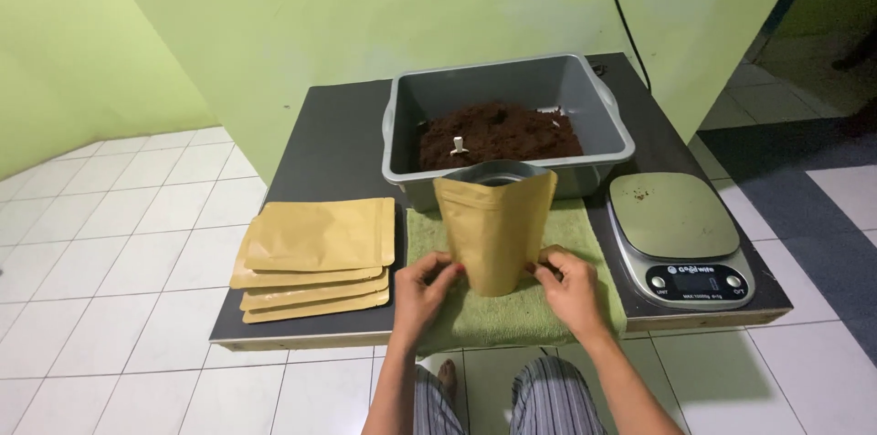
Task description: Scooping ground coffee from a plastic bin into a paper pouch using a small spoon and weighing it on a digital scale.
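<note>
A tan paper stand-up pouch (495, 225) stands upright and open-mouthed on a green towel (566, 307). My left hand (422, 291) pinches its lower left edge and my right hand (567, 287) grips its lower right edge. Just behind the pouch sits a grey plastic tub (402, 115) holding dark brown powder (498, 133) with a small white scoop handle (459, 146) sticking out of it.
A stack of flat tan pouches (315, 257) lies left of the towel. A digital kitchen scale (678, 236) sits at the right. All rest on a low dark table (333, 143) against a green wall; white floor tiles surround it. My striped trouser legs show below.
</note>
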